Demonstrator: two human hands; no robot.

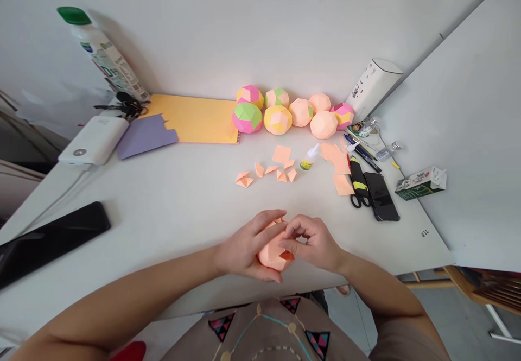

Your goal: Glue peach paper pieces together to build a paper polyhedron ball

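Note:
Near the table's front edge, my left hand [248,244] wraps around a peach folded-paper ball [272,252], fingers over its top and thumb below. A dark gap shows in the ball's right side. My right hand [313,241] pinches the ball's paper beside that gap with thumb and forefinger; the exact bit between the fingertips is hidden. Beyond the hands lie several small folded peach paper pieces [281,175] and a peach paper square [282,154]. A small glue bottle [308,158] with a white nozzle stands to their right.
Several finished paper balls [277,119] line the wall. Peach sheets [340,160], scissors [360,192], a cutter [358,173] and a phone [381,196] lie right. Left are yellow paper [199,119], purple paper [146,135], a power bank [93,140], a bottle [108,57] and a black phone [52,241].

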